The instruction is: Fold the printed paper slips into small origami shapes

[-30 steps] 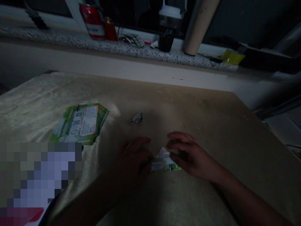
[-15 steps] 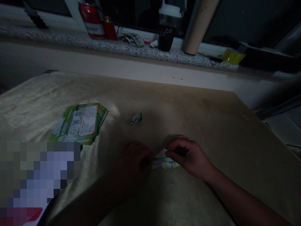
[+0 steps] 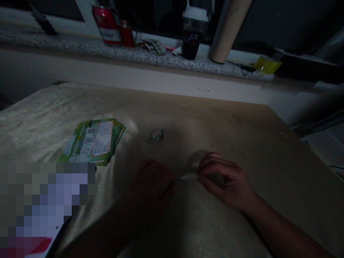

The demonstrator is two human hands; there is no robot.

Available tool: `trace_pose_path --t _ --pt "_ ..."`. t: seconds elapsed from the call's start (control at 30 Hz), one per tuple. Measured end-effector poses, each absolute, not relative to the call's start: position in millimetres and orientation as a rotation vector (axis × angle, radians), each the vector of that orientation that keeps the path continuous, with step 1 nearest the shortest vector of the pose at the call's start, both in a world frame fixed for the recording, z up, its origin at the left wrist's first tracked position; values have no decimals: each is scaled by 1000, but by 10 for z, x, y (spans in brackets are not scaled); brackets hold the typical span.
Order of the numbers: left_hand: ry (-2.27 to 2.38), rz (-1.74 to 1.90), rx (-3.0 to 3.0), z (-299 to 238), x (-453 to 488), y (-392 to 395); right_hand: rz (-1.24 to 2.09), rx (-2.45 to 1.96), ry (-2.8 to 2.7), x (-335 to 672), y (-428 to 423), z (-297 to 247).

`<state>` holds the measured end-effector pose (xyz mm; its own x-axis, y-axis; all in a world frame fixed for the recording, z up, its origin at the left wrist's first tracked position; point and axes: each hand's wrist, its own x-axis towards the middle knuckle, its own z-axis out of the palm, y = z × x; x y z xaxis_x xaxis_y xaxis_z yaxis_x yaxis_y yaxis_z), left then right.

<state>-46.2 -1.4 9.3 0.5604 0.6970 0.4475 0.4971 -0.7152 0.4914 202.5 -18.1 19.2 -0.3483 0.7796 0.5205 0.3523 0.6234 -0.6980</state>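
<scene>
Between my hands a paper leaflet (image 3: 189, 176) shows only as a narrow pale strip, turned nearly edge-on or folded; I cannot tell which. My left hand (image 3: 153, 182), dark in shadow, pinches its left end with closed fingers. Thumb and fingertips of my right hand (image 3: 223, 179) pinch the right end. Beyond the hands lies a small folded paper piece (image 3: 158, 136), green and white. To the left rests a fanned stack of green printed leaflets (image 3: 92, 141) with white text panels.
A cloth-covered table (image 3: 228, 125) reaches back to a wall. On the speckled windowsill (image 3: 161, 62) stand a red can (image 3: 107, 27), an orange lighter-like object (image 3: 127, 34), crumpled wrappers (image 3: 153, 46), a lidded dark cup (image 3: 191, 39) and a cardboard tube (image 3: 228, 32). A pixelated patch covers the lower left.
The leaflet's green printed face, visible before, now shows as a thin whitish strip lifted between the fingers. My right hand has shifted slightly right.
</scene>
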Motion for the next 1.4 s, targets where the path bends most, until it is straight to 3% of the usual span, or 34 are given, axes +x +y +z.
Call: trace_pose_path --t 0.2,0.43,1.4 --pt "823 912 2621 20 -483 -61 418 -825 -2270 2097 -235 253" --pt "739 648 2738 1 -462 -61 651 -952 -2505 2080 -266 246" --pt "1293 254 2123 161 -261 59 570 -1145 -2543 1895 -324 208"
